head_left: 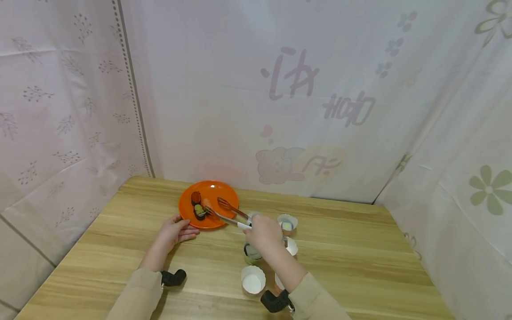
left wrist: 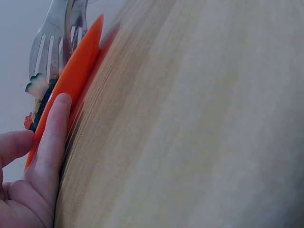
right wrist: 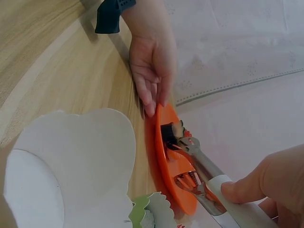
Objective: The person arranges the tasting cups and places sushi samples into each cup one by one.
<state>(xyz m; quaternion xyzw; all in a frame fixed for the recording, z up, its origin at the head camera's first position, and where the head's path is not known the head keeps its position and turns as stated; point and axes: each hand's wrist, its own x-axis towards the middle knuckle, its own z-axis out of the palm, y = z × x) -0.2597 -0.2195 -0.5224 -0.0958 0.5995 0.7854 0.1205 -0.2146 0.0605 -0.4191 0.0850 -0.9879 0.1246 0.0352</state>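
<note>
An orange plate (head_left: 218, 191) lies toward the back left of the table. My left hand (head_left: 172, 235) pinches its near left rim, thumb above and fingers beneath. Two dark-wrapped sushi pieces are on the plate, one red-topped (head_left: 195, 198) and one with a yellow-green top (head_left: 198, 210). My right hand (head_left: 264, 233) grips metal tongs (right wrist: 209, 166) with white handle parts. Their slotted ends are spread apart over the plate, one end right at the yellow-green-topped piece. Whether it touches that piece, I cannot tell.
Several scalloped paper cups stand below and beside my right hand. A white cup (head_left: 253, 280) is nearest, a green one (head_left: 253, 255) holds something dark and pale, and another (head_left: 287, 223) has a pale piece inside. Patterned curtains (head_left: 224, 89) hang behind the wooden table (head_left: 352, 258).
</note>
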